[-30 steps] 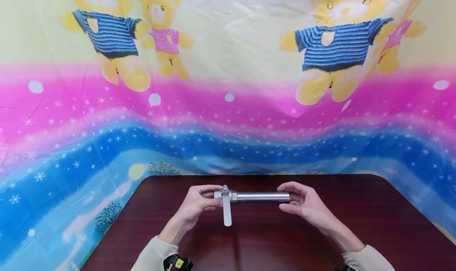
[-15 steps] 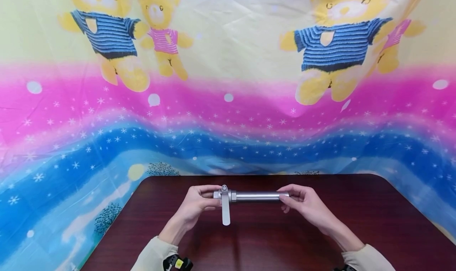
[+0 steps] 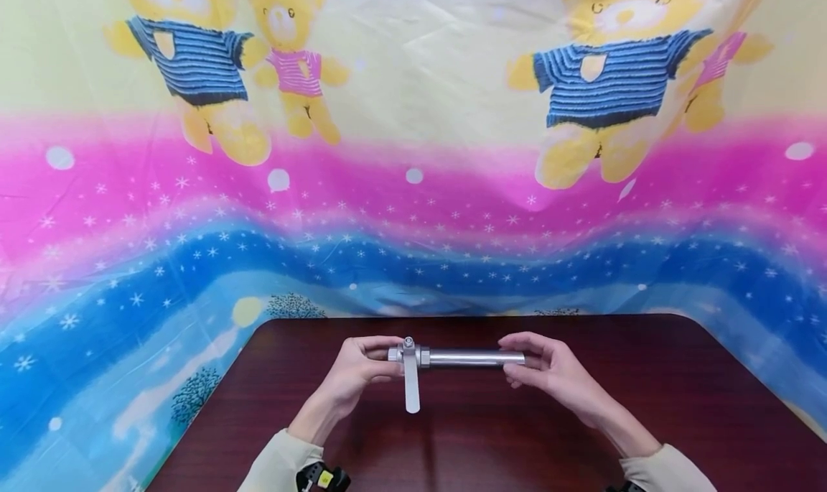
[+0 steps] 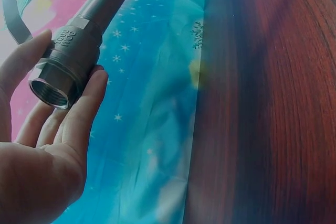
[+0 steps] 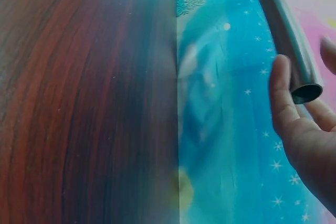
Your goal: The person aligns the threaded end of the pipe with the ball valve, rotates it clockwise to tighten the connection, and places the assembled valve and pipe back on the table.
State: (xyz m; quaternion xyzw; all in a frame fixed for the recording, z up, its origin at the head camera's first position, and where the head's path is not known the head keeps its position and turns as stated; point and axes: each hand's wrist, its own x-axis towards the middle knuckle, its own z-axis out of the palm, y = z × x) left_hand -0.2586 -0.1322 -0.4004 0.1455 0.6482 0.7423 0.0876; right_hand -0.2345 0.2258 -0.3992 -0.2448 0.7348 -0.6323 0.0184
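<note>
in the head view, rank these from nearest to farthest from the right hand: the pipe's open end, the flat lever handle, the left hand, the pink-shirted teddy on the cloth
1. Pipe's open end: at the fingertips of the right hand.
2. Flat lever handle: hanging from the valve, toward the left.
3. Left hand: just past the lever, gripping the valve end.
4. Pink-shirted teddy: high on the backdrop, upper left.

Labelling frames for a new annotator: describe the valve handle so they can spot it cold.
Start at the dark red-brown wooden table; above its middle two hands hold a horizontal silver metal pipe with a valve body at its left end. The flat silver lever handle hangs straight down from that valve, the only part pointing toward the person, crosswise to the pipe.
</note>
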